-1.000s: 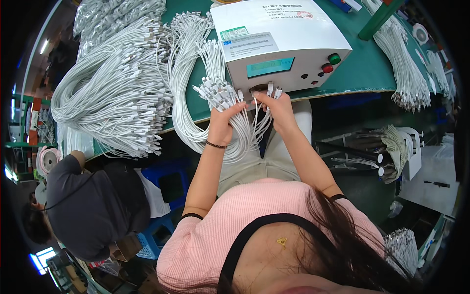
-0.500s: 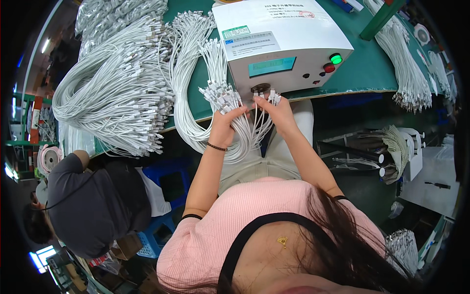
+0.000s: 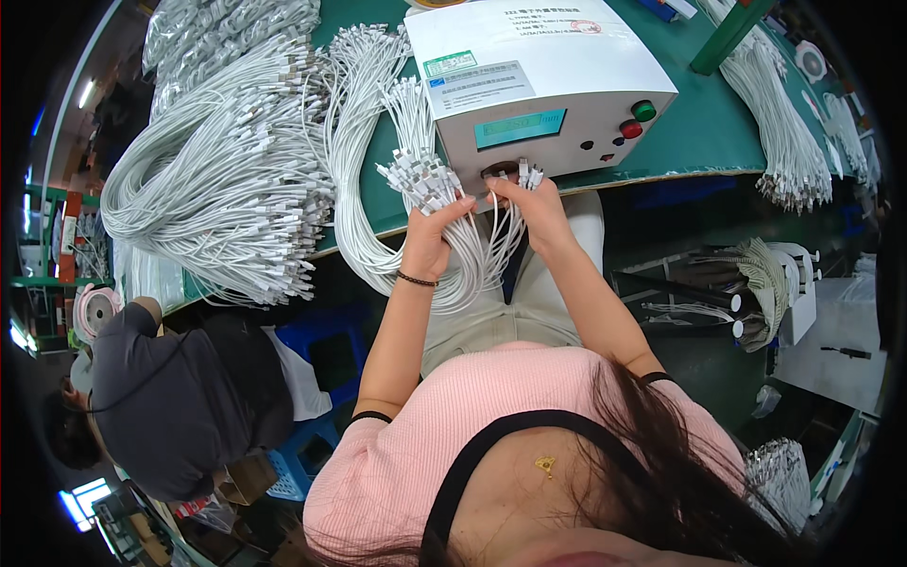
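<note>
My left hand (image 3: 430, 238) is closed round a bundle of white cables (image 3: 463, 274), whose plug ends (image 3: 420, 180) fan out above the thumb at the bench's front edge. The cables loop down over my lap. My right hand (image 3: 537, 213) grips a few white cables, with metal-tipped plugs (image 3: 531, 174) sticking up past its fingers. Its thumb and fingertip are at the dark round port (image 3: 501, 170) on the front of a white test machine (image 3: 548, 123). Whether a plug sits inside the port is hidden by the fingers.
A large heap of white cables (image 3: 217, 180) covers the green bench's left side, beside a narrower bundle (image 3: 354, 170). More cables (image 3: 784, 151) hang over the right edge near a green post (image 3: 732, 38). A seated person (image 3: 189, 397) is at left, by blue stools (image 3: 326, 345).
The machine's green light was lit and is now dark, and its screen reads differently. My right fingers have shifted slightly left at the port, and the plugs in that hand have moved apart.
</note>
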Demonstrator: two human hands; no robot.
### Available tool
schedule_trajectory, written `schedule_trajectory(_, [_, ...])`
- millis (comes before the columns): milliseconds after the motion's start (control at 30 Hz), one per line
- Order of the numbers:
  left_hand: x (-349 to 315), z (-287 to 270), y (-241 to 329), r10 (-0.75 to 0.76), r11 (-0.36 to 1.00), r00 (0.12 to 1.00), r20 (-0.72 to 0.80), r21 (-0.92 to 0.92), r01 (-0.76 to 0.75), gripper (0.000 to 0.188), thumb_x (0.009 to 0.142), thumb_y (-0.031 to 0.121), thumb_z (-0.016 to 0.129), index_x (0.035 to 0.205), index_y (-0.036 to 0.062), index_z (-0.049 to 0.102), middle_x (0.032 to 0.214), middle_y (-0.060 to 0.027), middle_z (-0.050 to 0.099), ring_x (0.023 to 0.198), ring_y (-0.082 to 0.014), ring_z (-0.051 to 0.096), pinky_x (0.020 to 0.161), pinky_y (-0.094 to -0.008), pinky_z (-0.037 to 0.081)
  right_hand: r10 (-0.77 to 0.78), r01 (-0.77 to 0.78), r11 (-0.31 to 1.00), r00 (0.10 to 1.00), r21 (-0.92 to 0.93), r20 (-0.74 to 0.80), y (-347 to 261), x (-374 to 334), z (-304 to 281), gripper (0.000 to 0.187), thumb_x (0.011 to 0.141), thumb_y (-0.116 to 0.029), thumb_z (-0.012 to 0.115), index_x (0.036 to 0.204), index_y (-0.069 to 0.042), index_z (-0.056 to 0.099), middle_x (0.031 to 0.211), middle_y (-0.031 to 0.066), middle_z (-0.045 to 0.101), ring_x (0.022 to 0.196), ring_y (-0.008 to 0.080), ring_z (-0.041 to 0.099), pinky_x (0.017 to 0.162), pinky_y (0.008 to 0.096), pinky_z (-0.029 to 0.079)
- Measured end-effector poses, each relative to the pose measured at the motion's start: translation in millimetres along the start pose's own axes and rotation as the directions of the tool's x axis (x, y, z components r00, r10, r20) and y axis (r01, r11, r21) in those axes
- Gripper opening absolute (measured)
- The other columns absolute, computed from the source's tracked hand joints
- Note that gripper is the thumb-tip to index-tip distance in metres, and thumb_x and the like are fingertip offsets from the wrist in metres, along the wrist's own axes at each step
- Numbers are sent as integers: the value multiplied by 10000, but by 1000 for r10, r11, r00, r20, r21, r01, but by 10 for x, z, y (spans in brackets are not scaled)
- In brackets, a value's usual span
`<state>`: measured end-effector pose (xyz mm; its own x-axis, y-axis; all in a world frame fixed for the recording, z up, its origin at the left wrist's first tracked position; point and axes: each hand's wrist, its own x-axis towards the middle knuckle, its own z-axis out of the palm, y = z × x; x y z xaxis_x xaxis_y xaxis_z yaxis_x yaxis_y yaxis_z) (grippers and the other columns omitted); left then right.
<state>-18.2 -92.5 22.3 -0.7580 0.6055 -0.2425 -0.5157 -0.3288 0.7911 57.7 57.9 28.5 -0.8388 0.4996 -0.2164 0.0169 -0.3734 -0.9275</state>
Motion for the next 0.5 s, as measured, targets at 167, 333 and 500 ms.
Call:
schedule_trajectory(167, [-41,-25,-99,-8,999,999,49,49,5,179,783,-15,673,945,11,601,841,-64,644,785,-166,633,717,-285,500,49,-34,987,994,-156,96,-83,-85,32,189,795,-175,723,865,-8,667,772,40,669,656,75,556,608,211,408])
schedule_trajectory(333, [-118,-48,-96,-108,994,994,23,-25,108,180,813,20,659,982,1,600,882,-74,640,817,-176,630,757,-320,524,-7,16,991,998,-130,69,92,-133,-7,193,826,-193,686,905,-16,690,788,28,681,621,49,519,566,197,385])
schedule_trajectory(500, [-104,-139,-38,-123,985,992,2,-120,123,214,835,54,650,1028,-15,589,902,-82,634,822,-187,628,776,-355,544,44,-42,994,999,-106,20,78,-140,-8,191,836,-193,666,912,-19,692,781,17,687,569,34,459,532,186,357])
